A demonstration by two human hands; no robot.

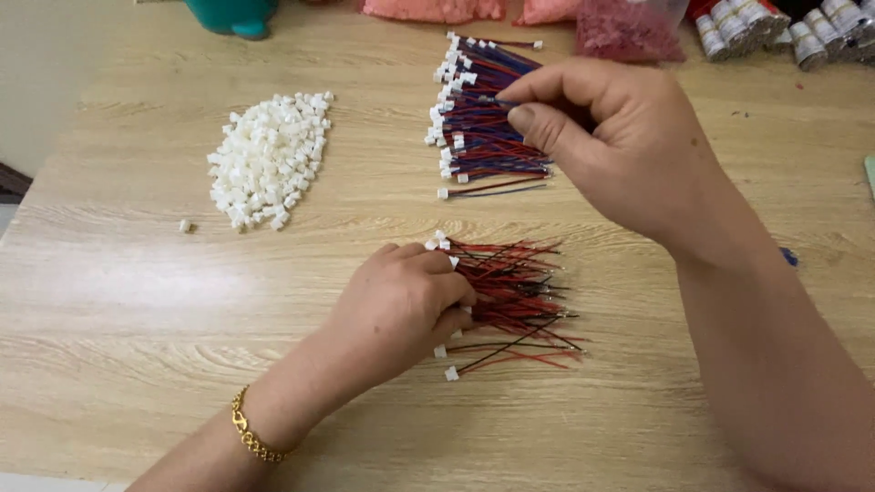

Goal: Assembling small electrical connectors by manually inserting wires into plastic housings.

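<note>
Two hands over two wire piles on my feed.

My right hand (606, 137) sits above the red-blue wires (483, 128) at the far middle of the surface (137, 301), thumb and forefinger pinched together on what looks like one wire end. My left hand (401, 305) rests on the red-black wires (515, 305) nearer me, fingers curled onto their white plug ends. White plugs (269, 159) are heaped well to the left.
</note>
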